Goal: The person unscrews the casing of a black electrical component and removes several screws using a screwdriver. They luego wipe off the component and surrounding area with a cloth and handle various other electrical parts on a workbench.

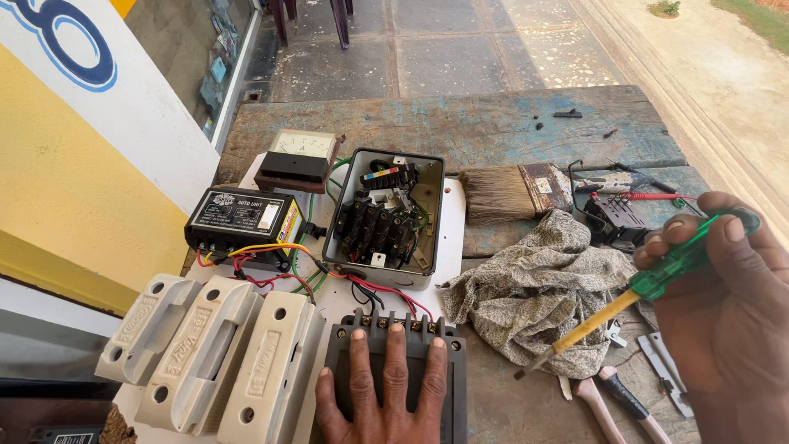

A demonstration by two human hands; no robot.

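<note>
Now, step: judged to be work on the terminal screws, tool not yet on them.
Left hand (382,395): spread flat, pinning the dark terminal block (394,370) at the bench's (493,123) near edge.
Right hand (727,316): closed around a green-handled screwdriver (637,292), right of the block.
Next: likely needs its tip brought left onto a screw.

Single head view only, so I have nothing to cross-check overlap against. It looks steeply down and forward from above the near edge of the wooden tabletop (493,123). Close range: the left hand (382,386) and right hand (727,321) sit at the bottom of frame, partly cropped. Far edge of the tabletop shows, paved ground beyond, a yellow wall (74,197) on the left.
</note>
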